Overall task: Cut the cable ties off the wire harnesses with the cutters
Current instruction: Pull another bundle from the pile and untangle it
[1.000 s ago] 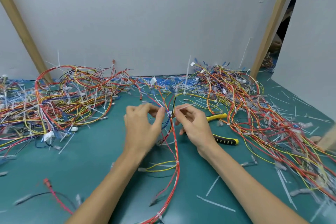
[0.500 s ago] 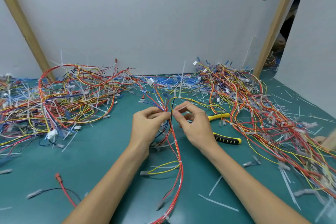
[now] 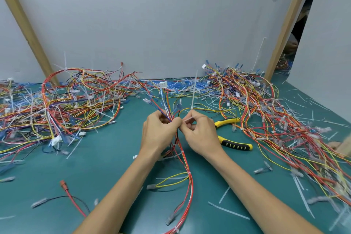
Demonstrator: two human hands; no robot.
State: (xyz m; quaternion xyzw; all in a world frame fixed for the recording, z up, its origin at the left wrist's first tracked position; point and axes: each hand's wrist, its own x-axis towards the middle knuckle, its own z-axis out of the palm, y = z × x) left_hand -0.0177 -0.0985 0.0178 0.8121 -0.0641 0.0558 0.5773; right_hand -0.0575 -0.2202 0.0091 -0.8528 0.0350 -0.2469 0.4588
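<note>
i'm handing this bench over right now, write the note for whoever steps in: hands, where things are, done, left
Left grip holds the wire harness by its bunched wires.
Right grip pinches a white cable tie beside the left thumb; I cannot tell whether it is cut free.
Cutters lie unheld on the green table, just right of the right grip.
Done: cut tie strips litter the table.
Left: lower tie on this harness, then the left pile and right pile.
</note>
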